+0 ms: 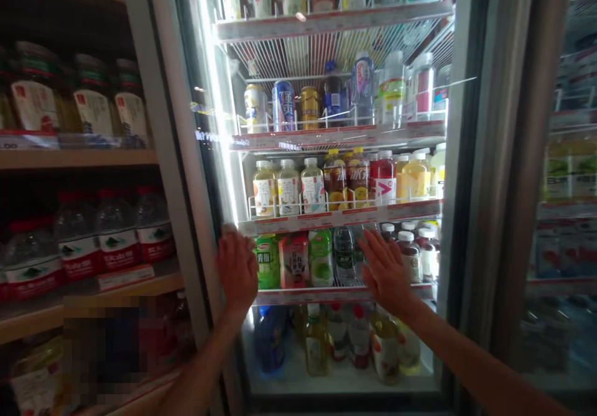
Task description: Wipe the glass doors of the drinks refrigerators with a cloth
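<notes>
Both my hands lie flat against the glass door (336, 173) of a lit drinks fridge. My left hand (237, 270) is open, fingers up, pressed near the door's left edge beside a green bottle (267, 260). My right hand (385, 273) is open too, fingers spread, pressed on the glass in front of dark bottles with white caps (410, 254). Neither hand holds anything. Behind the glass, wire shelves (336, 217) carry rows of bottled and canned drinks.
To the left stand wooden shelves (79, 158) with jars above and water bottles with red labels (116, 229) below. The door's grey frame (471, 155) runs down the right, with another fridge door (569, 186) beyond it.
</notes>
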Available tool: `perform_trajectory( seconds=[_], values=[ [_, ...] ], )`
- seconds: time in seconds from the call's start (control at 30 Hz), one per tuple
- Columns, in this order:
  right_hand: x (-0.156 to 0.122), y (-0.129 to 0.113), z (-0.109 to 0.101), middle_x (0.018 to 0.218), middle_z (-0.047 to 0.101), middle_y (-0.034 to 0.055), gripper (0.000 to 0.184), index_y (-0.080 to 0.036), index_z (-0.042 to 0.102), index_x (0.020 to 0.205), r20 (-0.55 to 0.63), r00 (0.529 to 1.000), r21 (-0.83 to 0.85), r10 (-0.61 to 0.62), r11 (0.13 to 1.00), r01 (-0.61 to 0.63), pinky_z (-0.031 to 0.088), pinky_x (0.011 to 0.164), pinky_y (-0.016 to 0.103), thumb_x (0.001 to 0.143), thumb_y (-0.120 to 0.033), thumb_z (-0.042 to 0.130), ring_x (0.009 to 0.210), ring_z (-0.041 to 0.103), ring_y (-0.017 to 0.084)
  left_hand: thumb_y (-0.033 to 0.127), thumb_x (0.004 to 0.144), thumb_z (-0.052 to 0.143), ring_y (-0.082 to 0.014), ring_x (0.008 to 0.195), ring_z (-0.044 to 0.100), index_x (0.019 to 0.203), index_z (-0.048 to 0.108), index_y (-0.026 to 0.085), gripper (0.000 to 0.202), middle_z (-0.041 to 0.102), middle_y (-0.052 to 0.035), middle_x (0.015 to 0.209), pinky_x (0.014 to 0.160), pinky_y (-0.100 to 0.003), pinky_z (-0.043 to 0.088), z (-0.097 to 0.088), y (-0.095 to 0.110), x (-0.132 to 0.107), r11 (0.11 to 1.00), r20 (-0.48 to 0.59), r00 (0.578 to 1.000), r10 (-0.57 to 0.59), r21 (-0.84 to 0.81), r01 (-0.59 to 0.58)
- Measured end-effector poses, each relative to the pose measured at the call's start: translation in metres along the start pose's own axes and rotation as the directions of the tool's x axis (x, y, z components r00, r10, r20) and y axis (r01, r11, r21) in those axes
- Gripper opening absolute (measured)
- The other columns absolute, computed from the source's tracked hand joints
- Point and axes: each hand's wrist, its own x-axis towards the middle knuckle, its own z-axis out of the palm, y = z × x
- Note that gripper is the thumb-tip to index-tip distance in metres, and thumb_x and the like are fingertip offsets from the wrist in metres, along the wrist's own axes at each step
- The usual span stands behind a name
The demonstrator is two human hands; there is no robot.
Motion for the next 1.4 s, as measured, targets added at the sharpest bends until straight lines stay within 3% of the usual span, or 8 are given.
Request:
perform_trajectory(
  seconds=[0.1,0.3,0.5,0.7,0.9,1.1,1.3,1.4],
  values=[
    [0.007,0.005,0.0,0.146,0.028,0.0089,0.068,-0.022,0.01,0.144,-0.026,0.999,-0.001,0.044,0.999,-0.044,0.021,0.108,0.05,0.084,-0.016,0.04,0.135,0.024,0.024,0.019,0.086,0.041,-0.0257,0.139,0.007,0.138,0.027,0.017,0.054,0.015,-0.0115,0.15,0.11,-0.05,0.017,0.006,0.006,0.034,0.992,-0.092,0.988,-0.121,-0.049,0.116],
    [0.008,0.0,0.006,0.144,0.031,0.0109,0.067,-0.019,0.01,0.144,-0.041,0.998,0.006,0.053,0.999,-0.053,0.022,0.108,0.05,0.084,-0.015,0.04,0.135,0.024,0.024,0.019,0.086,0.044,-0.0212,0.138,0.013,0.134,0.035,0.021,0.049,0.031,-0.0065,0.145,0.111,-0.041,0.02,0.021,0.051,0.043,0.928,0.039,0.93,0.366,-0.087,-0.362],
    [0.006,0.027,-0.007,0.146,0.028,0.0093,0.066,-0.022,0.012,0.144,-0.091,0.981,-0.041,0.171,0.984,-0.175,0.023,0.107,0.05,0.085,-0.017,0.041,0.134,0.025,0.025,0.018,0.087,0.04,-0.0217,0.138,0.009,0.138,0.027,0.017,0.053,0.017,-0.0096,0.149,0.111,-0.045,0.018,0.027,0.049,0.074,0.996,-0.21,0.976,-0.054,-0.076,0.038],
    [0.023,0.028,-0.004,0.146,0.028,0.0093,0.067,-0.021,0.009,0.144,-0.07,0.986,-0.035,0.152,0.987,-0.155,0.021,0.108,0.049,0.085,-0.017,0.04,0.135,0.022,0.024,0.017,0.085,0.045,-0.0201,0.137,0.015,0.137,0.03,0.022,0.054,0.029,-0.0048,0.146,0.11,-0.041,0.026,0.034,0.086,0.074,0.904,-0.004,0.912,0.409,-0.13,-0.407],
    [0.028,0.038,-0.001,0.145,0.031,0.0089,0.065,-0.021,0.012,0.144,-0.085,0.987,-0.061,0.14,0.988,-0.145,0.021,0.108,0.048,0.085,-0.015,0.039,0.135,0.023,0.022,0.017,0.086,0.04,-0.023,0.138,0.013,0.137,0.031,0.017,0.051,0.019,-0.0104,0.149,0.112,-0.048,0.018,0.028,0.062,0.103,0.988,-0.223,0.968,-0.111,-0.132,0.083],
    [0.027,0.038,0.001,0.144,0.032,0.0107,0.064,-0.019,0.015,0.143,-0.124,0.978,-0.073,0.169,0.981,-0.178,0.022,0.107,0.048,0.084,-0.015,0.041,0.135,0.023,0.022,0.018,0.085,0.045,-0.0213,0.137,0.018,0.137,0.03,0.022,0.054,0.03,-0.0053,0.146,0.11,-0.042,0.025,0.033,0.08,0.096,0.899,-0.021,0.912,0.41,-0.157,-0.408],
    [0.024,0.042,0.001,0.144,0.032,0.0101,0.065,-0.019,0.014,0.143,-0.092,0.988,-0.071,0.125,0.989,-0.132,0.022,0.108,0.047,0.084,-0.015,0.04,0.136,0.022,0.022,0.02,0.089,0.036,-0.0232,0.138,0.009,0.139,0.025,0.02,0.052,0.016,-0.007,0.15,0.113,-0.049,0.013,0.029,0.059,0.116,0.98,-0.211,0.976,-0.049,-0.197,0.007],
    [0.024,0.039,0.003,0.145,0.029,0.0104,0.065,-0.019,0.013,0.144,-0.117,0.98,-0.075,0.161,0.982,-0.171,0.022,0.107,0.049,0.084,-0.016,0.04,0.136,0.021,0.023,0.019,0.087,0.04,-0.0217,0.138,0.012,0.138,0.028,0.022,0.053,0.026,-0.0048,0.148,0.112,-0.045,0.02,0.034,0.076,0.109,0.942,-0.066,0.955,0.288,-0.16,-0.295]
  ],
)
